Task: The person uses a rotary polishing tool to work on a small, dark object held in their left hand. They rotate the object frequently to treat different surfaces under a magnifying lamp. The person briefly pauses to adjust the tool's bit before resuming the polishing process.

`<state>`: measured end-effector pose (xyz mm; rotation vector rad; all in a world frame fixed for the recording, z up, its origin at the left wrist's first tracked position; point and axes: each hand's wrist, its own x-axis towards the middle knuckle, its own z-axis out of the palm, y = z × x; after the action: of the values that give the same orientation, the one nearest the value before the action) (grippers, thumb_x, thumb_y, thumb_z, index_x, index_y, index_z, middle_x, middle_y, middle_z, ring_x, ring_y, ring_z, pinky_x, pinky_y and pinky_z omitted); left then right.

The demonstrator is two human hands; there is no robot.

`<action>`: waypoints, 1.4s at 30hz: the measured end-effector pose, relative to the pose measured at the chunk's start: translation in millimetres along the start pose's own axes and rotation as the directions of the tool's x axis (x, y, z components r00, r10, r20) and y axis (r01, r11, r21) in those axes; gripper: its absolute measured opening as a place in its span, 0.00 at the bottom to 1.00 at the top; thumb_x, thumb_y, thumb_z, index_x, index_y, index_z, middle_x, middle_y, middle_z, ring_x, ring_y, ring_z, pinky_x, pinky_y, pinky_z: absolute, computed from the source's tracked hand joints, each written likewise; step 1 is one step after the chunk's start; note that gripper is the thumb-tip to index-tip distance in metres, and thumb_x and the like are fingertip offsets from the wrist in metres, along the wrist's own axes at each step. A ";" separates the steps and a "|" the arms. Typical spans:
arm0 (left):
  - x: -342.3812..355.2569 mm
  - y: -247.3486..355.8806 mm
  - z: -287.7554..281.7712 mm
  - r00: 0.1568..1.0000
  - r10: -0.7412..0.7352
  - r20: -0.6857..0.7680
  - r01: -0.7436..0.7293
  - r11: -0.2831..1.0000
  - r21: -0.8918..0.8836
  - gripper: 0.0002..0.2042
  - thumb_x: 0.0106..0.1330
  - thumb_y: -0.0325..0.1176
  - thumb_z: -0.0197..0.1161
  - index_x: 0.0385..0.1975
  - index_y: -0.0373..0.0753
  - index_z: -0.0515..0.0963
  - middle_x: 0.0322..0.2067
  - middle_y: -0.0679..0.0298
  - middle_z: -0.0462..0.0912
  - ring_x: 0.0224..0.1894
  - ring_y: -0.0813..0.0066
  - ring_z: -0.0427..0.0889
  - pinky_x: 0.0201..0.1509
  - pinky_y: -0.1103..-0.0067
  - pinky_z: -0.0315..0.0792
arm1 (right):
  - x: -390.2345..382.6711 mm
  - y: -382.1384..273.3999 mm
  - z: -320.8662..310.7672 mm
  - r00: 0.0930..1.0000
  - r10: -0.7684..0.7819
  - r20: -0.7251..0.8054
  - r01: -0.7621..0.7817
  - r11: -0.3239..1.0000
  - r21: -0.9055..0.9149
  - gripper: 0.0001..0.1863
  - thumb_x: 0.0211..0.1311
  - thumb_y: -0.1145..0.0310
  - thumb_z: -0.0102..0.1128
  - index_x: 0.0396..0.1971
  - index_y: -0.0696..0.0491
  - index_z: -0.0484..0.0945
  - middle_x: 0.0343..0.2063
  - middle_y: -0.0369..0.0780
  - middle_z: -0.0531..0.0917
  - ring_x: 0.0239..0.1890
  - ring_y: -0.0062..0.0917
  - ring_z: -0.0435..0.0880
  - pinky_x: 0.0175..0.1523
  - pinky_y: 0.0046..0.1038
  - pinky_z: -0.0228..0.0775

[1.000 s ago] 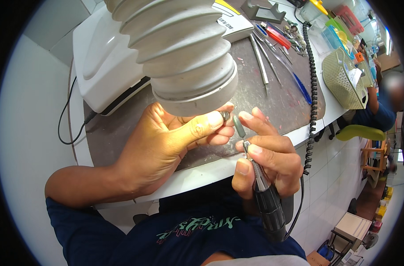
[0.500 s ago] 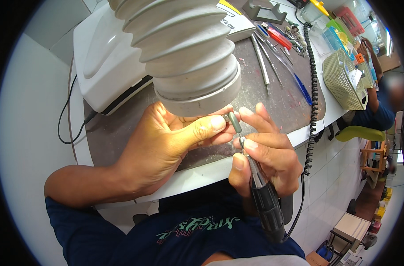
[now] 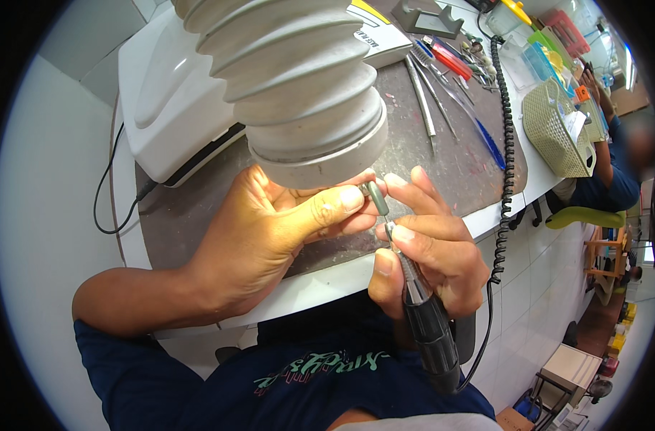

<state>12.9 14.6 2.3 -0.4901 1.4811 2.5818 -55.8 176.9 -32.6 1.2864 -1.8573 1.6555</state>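
My left hand (image 3: 266,226) is closed, thumb against fingers, pinching a small metal piece (image 3: 365,189) that the fingertips mostly hide. Closed round a black and silver rotary handpiece (image 3: 431,334), my right hand (image 3: 446,248) holds it like a pen. A grey-green cylindrical grinding bit (image 3: 378,198) in its tip points up and meets the metal piece or lies right beside it; I cannot tell which. Right above my left fingers hangs the wide mouth of a white corrugated suction hose (image 3: 313,115).
A white machine (image 3: 173,93) stands left on the dark bench mat (image 3: 324,255). Metal hand tools (image 3: 422,97), a blue-handled tool (image 3: 490,144) and a box (image 3: 381,39) lie beyond. A coiled cord (image 3: 509,151) hangs at right, near a basket (image 3: 557,133) and another person (image 3: 615,172).
The handpiece and its bit have shifted very slightly left. My left hand keeps its grip almost unmoved. The other person's hand and head at the far right have moved a little.
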 end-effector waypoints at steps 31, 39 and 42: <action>-0.6 1.6 3.5 0.999 0.037 0.015 -0.036 0.996 -0.080 0.14 0.67 0.27 0.58 0.50 0.30 0.70 0.44 0.54 0.78 0.45 0.71 0.81 0.53 0.80 0.78 | 0.5 0.0 2.0 1.000 -0.019 -0.018 0.018 0.998 -0.060 0.12 0.47 0.79 0.68 0.32 0.55 0.76 0.28 0.42 0.83 0.43 0.39 0.85 0.57 0.44 0.73; 0.1 1.1 1.1 1.000 -0.002 -0.007 0.001 0.999 -0.049 0.14 0.67 0.26 0.58 0.50 0.30 0.71 0.44 0.54 0.78 0.45 0.70 0.81 0.52 0.79 0.78 | -1.4 0.1 1.8 0.999 -0.023 -0.025 0.022 0.997 -0.069 0.12 0.47 0.78 0.68 0.32 0.55 0.75 0.28 0.42 0.83 0.44 0.39 0.85 0.57 0.44 0.73; -0.4 0.8 2.7 1.000 0.014 -0.009 -0.015 0.997 -0.069 0.14 0.67 0.26 0.58 0.50 0.30 0.71 0.44 0.53 0.78 0.45 0.70 0.81 0.52 0.79 0.78 | 0.2 1.0 1.4 0.999 -0.050 0.002 0.050 0.996 -0.079 0.12 0.48 0.78 0.68 0.32 0.54 0.75 0.28 0.41 0.83 0.44 0.39 0.85 0.57 0.44 0.73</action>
<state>12.5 16.5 4.3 -0.5007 1.4067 2.6529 -56.3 175.5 -33.5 1.2897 -1.8560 1.5416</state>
